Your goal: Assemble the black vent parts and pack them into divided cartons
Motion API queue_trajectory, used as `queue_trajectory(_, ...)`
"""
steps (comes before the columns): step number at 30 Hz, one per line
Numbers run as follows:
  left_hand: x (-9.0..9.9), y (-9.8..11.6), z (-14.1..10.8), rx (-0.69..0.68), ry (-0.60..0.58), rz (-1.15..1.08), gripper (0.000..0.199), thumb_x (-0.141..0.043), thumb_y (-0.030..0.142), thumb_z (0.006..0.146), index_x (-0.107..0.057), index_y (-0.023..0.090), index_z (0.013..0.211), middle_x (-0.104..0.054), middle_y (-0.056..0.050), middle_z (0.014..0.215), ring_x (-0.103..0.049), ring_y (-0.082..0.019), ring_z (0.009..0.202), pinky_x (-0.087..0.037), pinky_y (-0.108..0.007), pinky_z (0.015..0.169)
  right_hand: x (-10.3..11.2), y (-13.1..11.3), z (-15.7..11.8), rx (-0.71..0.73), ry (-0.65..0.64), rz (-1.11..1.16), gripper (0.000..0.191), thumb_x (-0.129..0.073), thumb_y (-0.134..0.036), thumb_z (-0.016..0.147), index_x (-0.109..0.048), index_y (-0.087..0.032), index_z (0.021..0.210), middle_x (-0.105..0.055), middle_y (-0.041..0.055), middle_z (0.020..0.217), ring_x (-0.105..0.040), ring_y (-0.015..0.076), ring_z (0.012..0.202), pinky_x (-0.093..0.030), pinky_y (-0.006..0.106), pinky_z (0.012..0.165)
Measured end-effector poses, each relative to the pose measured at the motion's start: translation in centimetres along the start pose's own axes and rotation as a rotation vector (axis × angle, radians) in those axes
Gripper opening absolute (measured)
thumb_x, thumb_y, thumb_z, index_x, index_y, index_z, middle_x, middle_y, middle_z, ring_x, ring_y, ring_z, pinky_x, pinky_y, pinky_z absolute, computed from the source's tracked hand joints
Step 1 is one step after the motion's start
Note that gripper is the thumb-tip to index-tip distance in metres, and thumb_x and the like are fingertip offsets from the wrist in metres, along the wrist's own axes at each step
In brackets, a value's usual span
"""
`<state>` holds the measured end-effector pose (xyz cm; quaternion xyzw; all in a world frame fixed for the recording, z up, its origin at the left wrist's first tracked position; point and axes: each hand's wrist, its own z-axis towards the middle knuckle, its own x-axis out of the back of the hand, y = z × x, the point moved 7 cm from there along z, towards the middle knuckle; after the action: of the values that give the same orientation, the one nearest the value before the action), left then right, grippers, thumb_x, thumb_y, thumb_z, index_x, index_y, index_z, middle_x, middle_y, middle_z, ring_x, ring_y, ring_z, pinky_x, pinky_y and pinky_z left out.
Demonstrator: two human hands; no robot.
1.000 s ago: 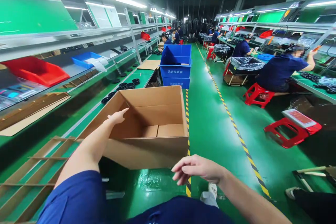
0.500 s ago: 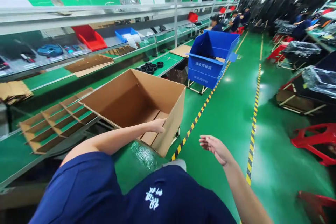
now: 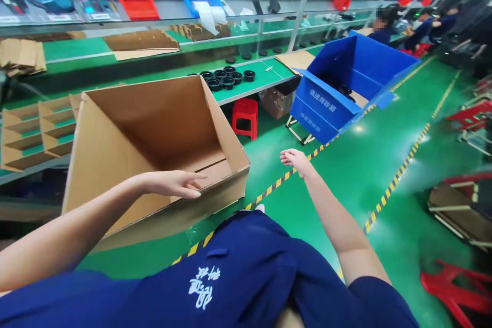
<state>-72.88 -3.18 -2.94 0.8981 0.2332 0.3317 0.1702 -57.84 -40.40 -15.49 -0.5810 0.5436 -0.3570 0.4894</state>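
Two bare hands are working apart here: your left hand [image 3: 177,184] is hovering at the mouth of the large open-topped brown cardboard box [image 3: 154,125], just by its near rim, with the fingers loosely spread and gripping nothing, while your right hand [image 3: 295,160] is hanging free over the glossy green floor [image 3: 269,151], fingers slightly bent and holding nothing. The box is standing tilted in your view beside the long green bench [image 3: 261,84], with a tan cardboard lattice [image 3: 57,120] at its left and a tall-sided blue plastic crate [image 3: 319,113] beyond its right end. If you are steadying or turning the box, you are likely doing best by pressing along a whole wall rather than pinching one rim — thin card tends to buckle at a single point — and by keeping the lattice clear of its left wall. What is supporting the box is staying out of sight, and your left forearm is covering part of the near rim, so whether those fingers are touching it is hard to tell. The black items inside the crate are showing only partly, and the red plastic stool [image 3: 457,287] at the lower right is blurring.
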Motion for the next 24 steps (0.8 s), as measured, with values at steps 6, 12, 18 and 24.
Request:
queue_trajectory(6, -2.2, 5.9, 5.3, -0.058, 0.049, 0.387, 0.081, -0.064, 0.056, 0.085, -0.043, 0.025, 0.157, -0.07, -0.012, 0.135, -0.068, -0.03, 0.121, -0.053, -0.033, 0.099, -4.0, -4.8, 11.2, 0.137, -0.277, -0.245, 0.014, -0.057, -0.013, 0.096, -0.071, -0.012, 0.098, -0.075, 0.0072, 0.094, -0.068, 0.0102, 0.078, -0.053, 0.019, 0.072)
queue_trajectory(12, -3.8, 8.6, 6.6, 0.058, 0.129, 0.175, 0.056, -0.045, 0.03, 0.092, -0.058, 0.037, 0.147, -0.075, 0.002, 0.126, -0.072, -0.024, 0.109, -0.054, -0.028, 0.093, -8.0, -2.5, 19.8, -0.05, -0.536, -0.421, 0.011, -0.059, -0.008, 0.095, -0.068, -0.011, 0.089, -0.074, 0.0079, 0.086, -0.066, 0.0095, 0.067, -0.052, 0.018, 0.063)
queue_trajectory(18, -3.4, 9.2, 5.9, 0.355, 0.416, 0.095, 0.055, -0.046, 0.021, 0.087, -0.07, 0.035, 0.135, -0.071, 0.001, 0.134, -0.068, -0.027, 0.12, -0.048, -0.036, 0.107, -10.2, -3.5, 29.3, 0.002, -0.716, -0.604, 0.012, -0.057, -0.008, 0.095, -0.067, -0.011, 0.088, -0.074, 0.0089, 0.086, -0.066, 0.0095, 0.064, -0.053, 0.019, 0.064)
queue_trajectory(24, -11.5, 13.0, 8.0, 0.476, 0.508, 0.122, 0.065, -0.048, 0.007, 0.077, -0.074, 0.044, 0.124, -0.072, 0.003, 0.131, -0.055, -0.027, 0.138, -0.01, -0.059, 0.127, -12.9, -8.4, 35.6, 0.249, -0.787, -0.757, 0.018, -0.055, -0.016, 0.097, -0.071, -0.011, 0.102, -0.072, 0.0177, 0.112, -0.07, 0.0255, 0.104, -0.056, 0.04, 0.095)
